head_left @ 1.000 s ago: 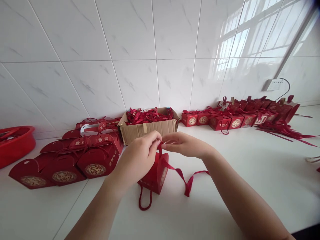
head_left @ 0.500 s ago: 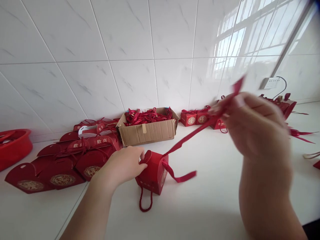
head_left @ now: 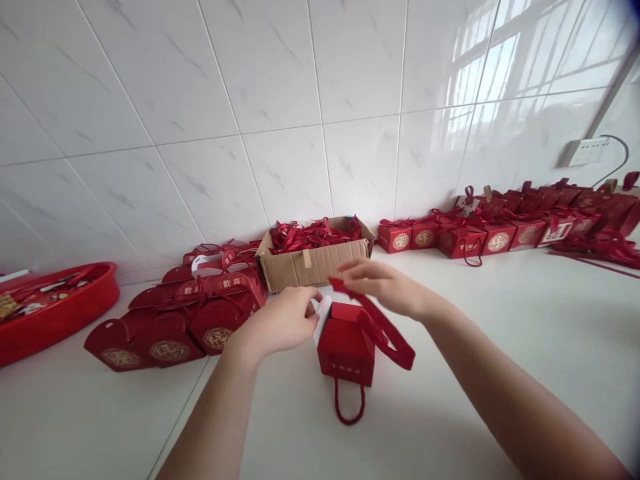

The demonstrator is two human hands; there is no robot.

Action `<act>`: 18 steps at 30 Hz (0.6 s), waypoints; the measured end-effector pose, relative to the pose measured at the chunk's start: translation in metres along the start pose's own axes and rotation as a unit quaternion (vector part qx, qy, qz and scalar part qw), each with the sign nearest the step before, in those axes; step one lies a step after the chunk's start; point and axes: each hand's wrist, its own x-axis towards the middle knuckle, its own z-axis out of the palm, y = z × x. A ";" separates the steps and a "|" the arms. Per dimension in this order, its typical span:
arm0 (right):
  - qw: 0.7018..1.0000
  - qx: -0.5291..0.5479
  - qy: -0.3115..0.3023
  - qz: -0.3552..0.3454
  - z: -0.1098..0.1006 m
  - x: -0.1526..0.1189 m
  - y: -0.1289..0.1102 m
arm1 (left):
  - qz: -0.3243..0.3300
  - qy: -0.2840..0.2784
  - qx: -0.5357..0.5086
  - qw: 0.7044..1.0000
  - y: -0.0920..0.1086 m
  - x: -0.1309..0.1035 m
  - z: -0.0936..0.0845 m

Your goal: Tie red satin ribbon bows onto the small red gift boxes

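Observation:
A small red gift box (head_left: 346,345) stands on the white counter, with a twisted cord handle (head_left: 349,421) hanging from its front. My left hand (head_left: 285,321) pinches the box's left flap (head_left: 323,319), whose white inner side shows. Above the box is my right hand (head_left: 383,283), its fingers stretched out and their tips partly hidden. A red ribbon (head_left: 395,340) is fixed at the box's right side; it loops out to the right, and one end lies just under the right fingers.
Behind the box is a cardboard carton (head_left: 315,263) full of red ribbons. Finished-looking red boxes (head_left: 170,350) stand in rows at left, and more red boxes (head_left: 497,237) line the wall at right. A red basin (head_left: 107,293) with small items sits far left.
My right hand has come down and left from high on the right, and the ribbon's stretched end has gone slack. The box's left flap has swung outward. The view has shifted.

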 end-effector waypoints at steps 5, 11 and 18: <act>0.990 -0.057 -0.112 0.058 0.018 0.011 0.017 | 0.005 0.010 0.007 1.000 0.003 -0.004 0.003; 0.986 -0.104 -0.116 0.064 0.020 0.012 0.019 | 0.015 -0.003 0.021 1.000 0.006 -0.005 0.002; 0.980 -0.141 -0.122 0.063 0.028 0.018 0.018 | 0.003 -0.006 0.003 1.000 0.005 -0.004 0.003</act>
